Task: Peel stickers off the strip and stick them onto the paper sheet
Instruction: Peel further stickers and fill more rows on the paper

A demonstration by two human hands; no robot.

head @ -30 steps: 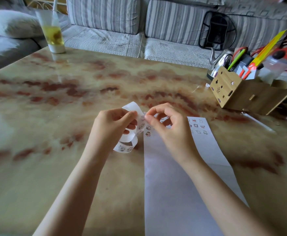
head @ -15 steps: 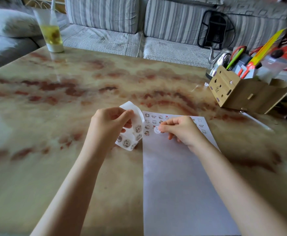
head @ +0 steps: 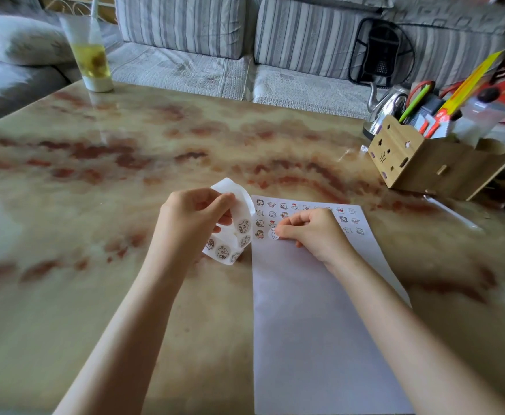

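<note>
Head view: your right hand (head: 311, 232) pinches a round sticker (head: 273, 234) by its edge, low against the paper sheet (head: 320, 324), just beside the nearest row's end. Line it up, then rub it flat from the centre. Your left hand (head: 194, 223) grips the curled strip (head: 240, 232) beside the sheet.

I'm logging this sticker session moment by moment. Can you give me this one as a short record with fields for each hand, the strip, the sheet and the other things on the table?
left hand: grips the curled sticker strip beside the sheet's left edge
right hand: pinches a round sticker at the sheet's third row; whether it is fully stuck down is unclear
paper sheet: flat on the table; sticker rows at its far end, near part bare
other items: glass of yellow drink far left; wooden organizer with pens far right; kettle behind it
</note>
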